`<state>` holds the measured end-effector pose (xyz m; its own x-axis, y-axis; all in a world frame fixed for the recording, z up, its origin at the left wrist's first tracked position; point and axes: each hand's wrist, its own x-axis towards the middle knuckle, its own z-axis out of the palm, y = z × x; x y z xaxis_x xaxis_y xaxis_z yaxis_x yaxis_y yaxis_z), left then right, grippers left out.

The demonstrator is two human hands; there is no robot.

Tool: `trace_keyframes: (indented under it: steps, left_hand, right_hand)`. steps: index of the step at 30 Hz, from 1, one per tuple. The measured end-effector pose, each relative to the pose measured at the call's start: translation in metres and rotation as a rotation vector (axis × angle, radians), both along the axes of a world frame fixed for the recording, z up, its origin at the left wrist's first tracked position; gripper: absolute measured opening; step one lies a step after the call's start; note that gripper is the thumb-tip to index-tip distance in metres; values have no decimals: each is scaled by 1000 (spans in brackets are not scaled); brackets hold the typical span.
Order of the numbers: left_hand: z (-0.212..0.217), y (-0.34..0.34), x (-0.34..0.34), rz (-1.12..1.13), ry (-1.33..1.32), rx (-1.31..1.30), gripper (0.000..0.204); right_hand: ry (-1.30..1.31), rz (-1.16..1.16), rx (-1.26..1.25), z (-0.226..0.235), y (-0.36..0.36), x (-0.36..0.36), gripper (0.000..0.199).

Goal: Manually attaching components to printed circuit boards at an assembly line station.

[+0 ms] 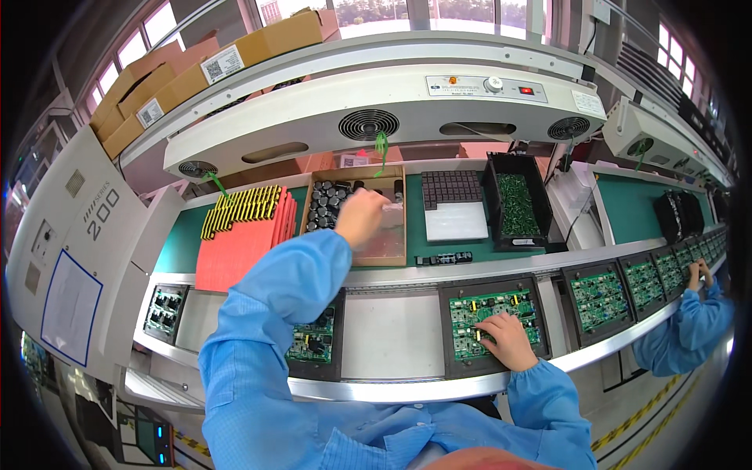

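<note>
My left hand (362, 219) reaches over a cardboard box (404, 227) with several black cylindrical capacitors (323, 205) in its left part. Its fingers point away among the capacitors, and the back of the hand hides their tips, so any hold is hidden. My right hand (509, 342) rests on a green circuit board (462, 312) set in a black frame tray (453, 356). The fingers there are stretched out over small parts, with the thumb apart from them and nothing visibly held. Another framed board (312, 345) lies partly under my left sleeve.
Behind the rail stand red foam sheets with yellow-black parts (235, 251), a white block with dark pieces (456, 221) and a black bin of green parts (515, 205). A fan unit (313, 117) hangs above. At right, a co-worker's hands (699, 274) work over boards.
</note>
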<state>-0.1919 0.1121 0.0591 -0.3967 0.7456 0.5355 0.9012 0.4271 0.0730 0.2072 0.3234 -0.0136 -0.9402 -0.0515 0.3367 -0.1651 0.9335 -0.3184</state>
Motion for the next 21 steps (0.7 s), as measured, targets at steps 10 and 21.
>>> trace_keyframes:
  steps: [10, 21]
  left_hand:
    - [-50, -30, -89, 288, 162, -193, 55]
    - [-75, -49, -131, 366, 417, -142, 42]
  right_hand:
    - [-128, 64, 7, 3, -7, -7, 39]
    - [-103, 29, -10, 11, -22, -24, 42]
